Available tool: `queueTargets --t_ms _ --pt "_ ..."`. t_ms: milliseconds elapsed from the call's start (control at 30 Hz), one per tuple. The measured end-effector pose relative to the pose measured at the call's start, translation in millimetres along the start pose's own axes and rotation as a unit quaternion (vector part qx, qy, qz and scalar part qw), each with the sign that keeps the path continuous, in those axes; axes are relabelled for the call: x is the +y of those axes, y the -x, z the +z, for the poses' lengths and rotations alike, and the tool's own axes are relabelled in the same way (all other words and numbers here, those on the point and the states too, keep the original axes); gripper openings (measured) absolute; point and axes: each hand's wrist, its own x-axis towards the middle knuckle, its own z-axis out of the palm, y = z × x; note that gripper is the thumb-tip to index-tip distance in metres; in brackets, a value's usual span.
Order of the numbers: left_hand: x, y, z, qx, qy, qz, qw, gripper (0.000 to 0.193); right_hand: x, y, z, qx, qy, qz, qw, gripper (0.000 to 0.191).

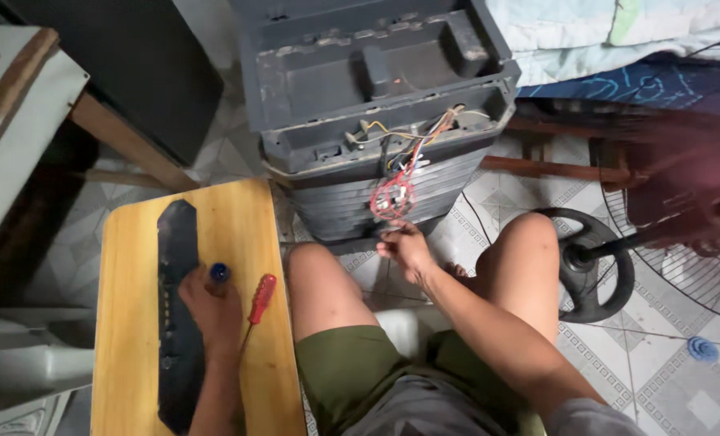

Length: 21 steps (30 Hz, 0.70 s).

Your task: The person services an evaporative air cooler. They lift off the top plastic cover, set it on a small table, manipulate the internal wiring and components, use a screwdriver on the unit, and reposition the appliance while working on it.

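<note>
A dark grey air-cooler body (376, 105) stands open on the floor ahead, with loose coloured wires (412, 141) hanging from its top. My right hand (406, 246) reaches to its front, pinching at a red bundle of wires (392, 198). My left hand (210, 307) rests on a long black plastic panel (176, 266) lying on a wooden stool (239, 218), fingers closed around a blue-capped tool (219, 272). A red-handled screwdriver (260, 297) lies beside that hand.
A standing fan with a black round base (590, 266) and wire grille (699, 274) spins at right. A white table with a wooden leg (125, 141) is at left. Bedding (618, 32) lies behind. The floor is patterned tile.
</note>
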Motion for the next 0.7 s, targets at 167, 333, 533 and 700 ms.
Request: queueTargets --t_ms 167,333,533,700 --pt "51 -3 -2 0.010 0.000 -0.079 0.997 0.040 -27 11 -31 0.016 -0.038 -0.053 0.998 0.048" --pt "105 -26 20 0.040 0.052 0.057 0.996 0.017 -40 6 -60 0.078 -0.039 -0.167 0.982 0.050" --pt "205 -90 45 0.002 0.089 0.148 0.985 0.034 -72 26 -70 0.116 0.087 -0.386 0.911 0.050" --pt "270 -164 54 -0.028 0.138 0.134 0.981 0.069 -142 74 -50 0.160 0.242 -0.565 0.772 0.042"
